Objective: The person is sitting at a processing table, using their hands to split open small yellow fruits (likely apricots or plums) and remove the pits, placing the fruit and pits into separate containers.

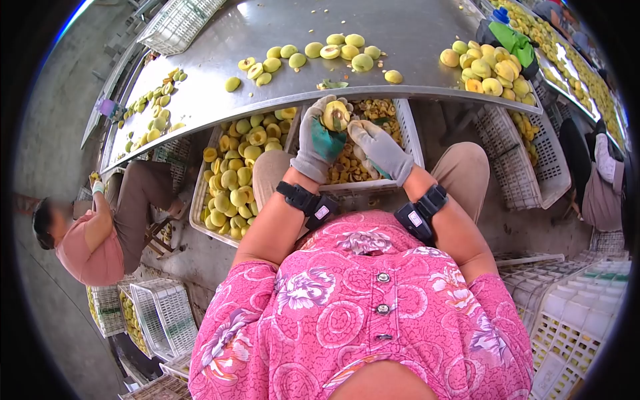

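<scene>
My left hand [318, 139], in a grey and green glove, holds up a yellow-green fruit [336, 116] with a cut, brownish face. Close at its right side is my right hand [383, 150], in a grey glove, its fingers pressed together at the fruit's edge; what they grip, if anything, is hidden. Both hands are over a crate of peelings and scraps [415, 133], just off the near edge of the metal table [400, 40]. Left of them stands a crate [197, 193] full of whole and halved fruit.
Loose fruit [330, 51] and a larger fruit pile [487, 67] lie on the table. A green cloth [512, 41] is at its right end. A person in a pink top [90, 250] sits at the left. Stacked crates [510, 160] stand at the right.
</scene>
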Motion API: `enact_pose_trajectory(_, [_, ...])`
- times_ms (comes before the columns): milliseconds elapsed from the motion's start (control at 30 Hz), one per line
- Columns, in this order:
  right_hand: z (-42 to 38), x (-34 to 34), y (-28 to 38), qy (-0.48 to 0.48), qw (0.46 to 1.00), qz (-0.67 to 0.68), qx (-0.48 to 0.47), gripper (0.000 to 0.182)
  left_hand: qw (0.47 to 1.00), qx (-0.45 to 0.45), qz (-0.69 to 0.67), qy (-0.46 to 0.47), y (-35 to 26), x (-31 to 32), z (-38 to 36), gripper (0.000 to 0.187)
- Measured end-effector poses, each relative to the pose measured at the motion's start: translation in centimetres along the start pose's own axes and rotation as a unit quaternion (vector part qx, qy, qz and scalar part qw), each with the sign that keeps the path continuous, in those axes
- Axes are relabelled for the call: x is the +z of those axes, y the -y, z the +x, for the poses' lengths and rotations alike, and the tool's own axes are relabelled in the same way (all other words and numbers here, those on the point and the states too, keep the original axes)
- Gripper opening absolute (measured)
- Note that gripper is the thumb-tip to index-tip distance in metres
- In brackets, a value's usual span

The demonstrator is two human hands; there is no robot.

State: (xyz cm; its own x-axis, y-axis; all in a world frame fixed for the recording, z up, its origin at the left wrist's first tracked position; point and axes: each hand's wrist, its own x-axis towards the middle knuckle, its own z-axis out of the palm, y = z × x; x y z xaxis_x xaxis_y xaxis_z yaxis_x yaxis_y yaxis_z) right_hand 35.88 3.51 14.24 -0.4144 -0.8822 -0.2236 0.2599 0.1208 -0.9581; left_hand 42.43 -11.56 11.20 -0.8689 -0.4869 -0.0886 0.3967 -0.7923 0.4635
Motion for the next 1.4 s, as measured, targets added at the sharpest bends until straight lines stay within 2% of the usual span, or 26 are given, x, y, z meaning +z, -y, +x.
enact_pose_trajectory(67, [-0.3,0.3,0.4,0.012,1.000,-0.010,0.012,0.026,0.999,0.007,0.005,0.034,0.2,-0.5,0.2,0.029])
enact_pose_trajectory(133, [0.0,0.5,0.5,-0.003,0.995,-0.097,-0.014,0.029,0.999,0.018,0.009,0.035,0.6,-0.6,0.1,0.029])
enact_pose_trajectory(200, [0.0,0.7,0.7,-0.013,0.993,-0.110,-0.042,0.030,0.999,0.031,0.013,0.038,0.9,0.1,-0.4,0.029])
enact_pose_trajectory(267, [-0.1,0.9,0.7,-0.021,0.990,-0.124,-0.069,0.031,0.994,0.077,0.079,0.019,1.2,0.7,-0.9,0.026])
enact_pose_trajectory(367, [0.1,1.1,0.4,-0.012,0.994,-0.094,-0.050,0.031,0.985,0.125,0.121,0.005,1.8,0.8,-1.0,0.024])
enact_pose_trajectory(500, [-0.1,1.0,0.1,0.020,0.998,-0.051,-0.013,0.029,0.975,0.141,0.169,0.023,1.5,1.3,-1.4,0.028])
enact_pose_trajectory(567, [-0.5,1.1,0.0,0.032,0.998,-0.050,0.006,0.030,0.990,0.045,0.129,0.021,0.8,1.8,-1.5,0.037])
enact_pose_trajectory(600, [-0.5,1.4,-0.1,0.036,0.999,-0.024,-0.007,0.030,0.990,0.045,0.128,0.022,0.7,2.0,-1.4,0.037])
enact_pose_trajectory(667, [-0.1,1.5,-1.0,0.040,0.999,0.003,-0.019,0.030,0.978,0.069,0.198,-0.010,0.6,2.4,-1.4,0.047])
enact_pose_trajectory(700, [0.4,1.5,-1.7,0.041,0.998,0.015,-0.034,0.030,0.941,0.131,0.312,-0.020,0.8,2.8,-1.5,0.052])
enact_pose_trajectory(733, [0.8,1.4,-2.4,0.042,0.998,0.028,-0.048,0.030,0.941,0.132,0.312,-0.022,0.6,3.1,-1.7,0.052])
enact_pose_trajectory(767, [0.4,1.5,-1.8,0.043,0.997,0.028,-0.048,0.030,0.944,0.109,0.312,-0.013,0.3,3.4,-1.8,0.054])
enact_pose_trajectory(800, [-0.4,1.5,-0.7,0.071,0.995,0.072,0.004,0.031,0.946,0.086,0.312,-0.004,0.1,3.5,-1.8,0.056])
enact_pose_trajectory(833, [-0.9,1.5,-0.1,0.098,0.987,0.116,0.058,0.033,0.966,0.036,0.256,0.017,-0.3,3.3,-1.7,0.058])
enact_pose_trajectory(867, [-0.9,1.4,-0.2,0.099,0.986,0.116,0.060,0.033,0.966,0.036,0.255,0.014,-0.7,3.1,-1.7,0.058])
enact_pose_trajectory(967, [-0.9,1.2,-0.4,0.132,0.979,0.114,0.102,0.036,0.923,0.028,0.380,0.059,-1.1,2.8,-1.6,0.058])
enact_pose_trajectory(1067, [-1.2,1.1,-0.7,0.160,0.973,0.108,0.129,0.036,0.925,-0.006,0.368,0.092,-1.5,2.3,-1.9,0.057])
enact_pose_trajectory(1133, [-1.5,1.1,-0.8,0.186,0.951,0.163,0.185,0.038,0.927,-0.023,0.360,0.105,-1.7,1.9,-2.4,0.057])
enact_pose_trajectory(1200, [-1.8,1.2,-1.0,0.193,0.949,0.167,0.187,0.039,0.890,-0.018,0.434,0.139,-1.9,1.7,-2.5,0.058])
enact_pose_trajectory(1267, [-1.8,1.3,-1.1,0.201,0.946,0.170,0.191,0.039,0.893,-0.016,0.426,0.142,-2.0,1.2,-2.4,0.060])
enact_pose_trajectory(1333, [-1.7,1.3,-1.4,0.228,0.931,0.207,0.196,0.040,0.914,-0.055,0.380,0.133,-2.0,0.9,-2.8,0.060])
enact_pose_trajectory(1400, [-1.8,1.6,-1.2,0.206,0.946,0.156,0.196,0.040,0.931,-0.072,0.338,0.122,-1.8,0.5,-3.0,0.057])
